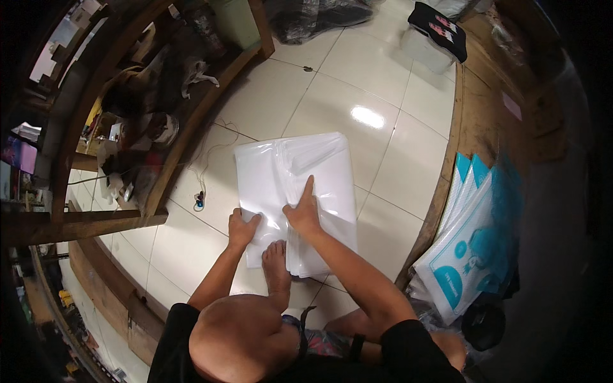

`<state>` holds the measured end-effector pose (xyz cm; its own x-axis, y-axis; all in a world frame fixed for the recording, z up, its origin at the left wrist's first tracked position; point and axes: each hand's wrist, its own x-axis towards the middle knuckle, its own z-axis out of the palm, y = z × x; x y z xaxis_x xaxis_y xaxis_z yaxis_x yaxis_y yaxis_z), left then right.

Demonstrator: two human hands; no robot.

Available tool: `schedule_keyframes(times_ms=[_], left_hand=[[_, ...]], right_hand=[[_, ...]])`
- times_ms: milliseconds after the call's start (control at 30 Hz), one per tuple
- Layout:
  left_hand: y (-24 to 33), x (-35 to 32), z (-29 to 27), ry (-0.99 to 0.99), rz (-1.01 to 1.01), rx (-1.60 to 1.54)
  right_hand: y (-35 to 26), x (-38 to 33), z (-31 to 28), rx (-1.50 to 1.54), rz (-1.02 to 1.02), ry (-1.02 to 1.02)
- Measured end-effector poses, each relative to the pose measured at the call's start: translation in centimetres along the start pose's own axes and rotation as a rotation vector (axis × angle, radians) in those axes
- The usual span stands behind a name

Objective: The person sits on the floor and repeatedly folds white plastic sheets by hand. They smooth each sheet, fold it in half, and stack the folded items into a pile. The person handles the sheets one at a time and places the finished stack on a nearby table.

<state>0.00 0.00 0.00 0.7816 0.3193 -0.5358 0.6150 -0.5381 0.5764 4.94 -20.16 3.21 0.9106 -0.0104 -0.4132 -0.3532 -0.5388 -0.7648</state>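
Note:
Before me on the tiles lies a stack of whitish, see-through plastic sheets or bags (262, 175), with a raised fold down its middle. At its left edge is my left hand (241, 228), thumb on top and fingers at the rim, gripping that edge. Across the right half, my right hand (302, 214) rests on the plastic near the fold. Its index finger stretches forward and its thumb points left; the other fingers are mostly hidden. My bare foot (276, 265) is at the stack's near edge, between my forearms.
A cluttered wooden shelf (211, 96) stands at left; thin wires (199, 201) lie beside it. White-and-teal printed packages (456, 268) lean at right by a wooden board (440, 198). A black printed cloth (437, 29) tops a pale block, far right. Dark plastic wrap (313, 19) lies at the back.

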Motion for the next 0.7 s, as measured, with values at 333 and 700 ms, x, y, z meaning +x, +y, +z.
schedule_keyframes(times_ms=[333, 700], left_hand=[[2.5, -0.8, 0.2, 0.052, -0.073, 0.101], [14.3, -7.4, 1.5, -0.552, -0.051, -0.758]], right_hand=[[1.0, 1.1, -0.5, 0.062, -0.066, -0.088], [-3.1, -2.6, -8.5, 0.036, -0.093, -0.312]])
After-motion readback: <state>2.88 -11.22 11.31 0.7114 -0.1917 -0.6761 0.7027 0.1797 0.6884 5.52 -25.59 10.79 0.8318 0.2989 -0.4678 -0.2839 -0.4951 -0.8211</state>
